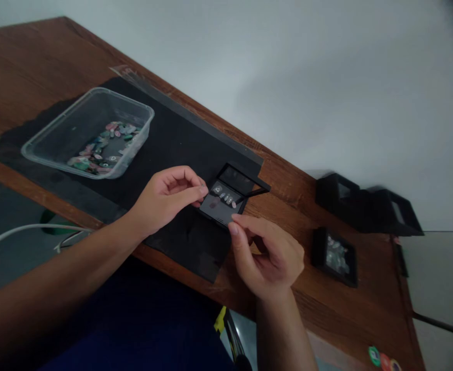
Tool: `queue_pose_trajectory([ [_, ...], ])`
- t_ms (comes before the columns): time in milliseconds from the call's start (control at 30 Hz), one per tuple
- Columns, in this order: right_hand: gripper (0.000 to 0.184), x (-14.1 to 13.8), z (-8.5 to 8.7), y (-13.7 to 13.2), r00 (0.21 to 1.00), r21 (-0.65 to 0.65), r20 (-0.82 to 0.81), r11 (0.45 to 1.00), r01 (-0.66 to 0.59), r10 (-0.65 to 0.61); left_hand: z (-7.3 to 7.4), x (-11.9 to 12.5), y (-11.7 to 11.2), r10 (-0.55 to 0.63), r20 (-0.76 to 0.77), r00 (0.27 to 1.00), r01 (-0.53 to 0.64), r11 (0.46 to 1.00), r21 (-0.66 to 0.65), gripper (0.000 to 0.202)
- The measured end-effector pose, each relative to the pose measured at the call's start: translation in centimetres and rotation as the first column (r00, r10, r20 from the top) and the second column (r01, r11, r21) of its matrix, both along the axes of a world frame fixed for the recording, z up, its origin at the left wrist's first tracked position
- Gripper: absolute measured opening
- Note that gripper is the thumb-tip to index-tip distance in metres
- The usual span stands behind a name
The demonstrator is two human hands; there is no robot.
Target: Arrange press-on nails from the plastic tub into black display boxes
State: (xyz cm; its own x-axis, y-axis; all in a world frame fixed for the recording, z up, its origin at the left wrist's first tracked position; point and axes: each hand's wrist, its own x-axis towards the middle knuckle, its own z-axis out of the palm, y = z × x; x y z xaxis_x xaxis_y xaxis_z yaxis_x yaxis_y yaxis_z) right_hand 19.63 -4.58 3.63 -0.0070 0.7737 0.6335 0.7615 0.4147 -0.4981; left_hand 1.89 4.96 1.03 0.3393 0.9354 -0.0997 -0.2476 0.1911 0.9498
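L grip point(170, 198) is pinched narrow at the L side of a small black case point(221, 214); R grip point(268, 252) is likewise pinched narrow, at the case's near R corner. Can't tell from this dim, soft view if either holds a small piece. Case lies btwn the 2 grips: R of the L grip, just beyond the R grip's tips, w/ its lid point(239, 178) tilted up on the far side, toward the wall point(327, 93). Row of approx. 5 stones point(227, 198) sits inside; its long axis runs from far L to near R, far end nearer the L grip, near end nearer the R. Bare strip of case floor lies on the row's near side, btwn the fingertips. Case sits at R end of the black mat point(188, 141), w/ bare-wood tabletop point(288, 206) just R. Most room is L, over the mat to a clear tub point(151, 116) of loose stones point(124, 130). Far side is tighter: raised lid, then tabletop's back edge and wall. Well apart to the R stand 2 dark boxes point(329, 198) and a dark frame point(319, 247) w/ pale pieces point(337, 255).
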Motion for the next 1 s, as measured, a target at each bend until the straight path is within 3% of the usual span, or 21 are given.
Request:
queue_pose_trajectory([
  [167, 0.009, 0.0, -0.3, 0.2, 1.0, -0.036, -0.005, 0.999, -0.007, 0.006, 0.4, 0.4, -0.8, -0.083, 0.15, 0.985, 0.109, 0.979, -0.173, 0.016],
  [300, 0.015, -0.1, -0.3, 0.3, 1.0, -0.042, -0.015, 0.999, -0.028, 0.028, 0.2, 1.2, -2.2, -0.142, 0.254, 0.957, 0.2, 0.955, -0.218, 0.015],
  [633, 0.023, -0.3, -0.3, -0.1, 0.992, -0.054, -0.066, 0.993, -0.108, 0.104, -0.3, 2.1, -4.2, -0.125, 0.328, 0.936, 0.129, 0.992, 0.008, 0.01],
  [833, 0.022, -0.1, -0.2, 0.0, 0.987, -0.069, -0.066, 0.986, -0.149, 0.144, 0.0, 1.5, -4.1, -0.129, 0.214, 0.968, 0.103, 0.986, 0.127, 0.01],
  [1000, 0.025, 0.0, -0.3, 0.0, 0.989, -0.079, -0.006, 0.986, -0.15, 0.15, 0.0, 0.5, -3.7, -0.158, 0.051, 0.986, 0.138, 0.95, 0.282, 0.013],
])
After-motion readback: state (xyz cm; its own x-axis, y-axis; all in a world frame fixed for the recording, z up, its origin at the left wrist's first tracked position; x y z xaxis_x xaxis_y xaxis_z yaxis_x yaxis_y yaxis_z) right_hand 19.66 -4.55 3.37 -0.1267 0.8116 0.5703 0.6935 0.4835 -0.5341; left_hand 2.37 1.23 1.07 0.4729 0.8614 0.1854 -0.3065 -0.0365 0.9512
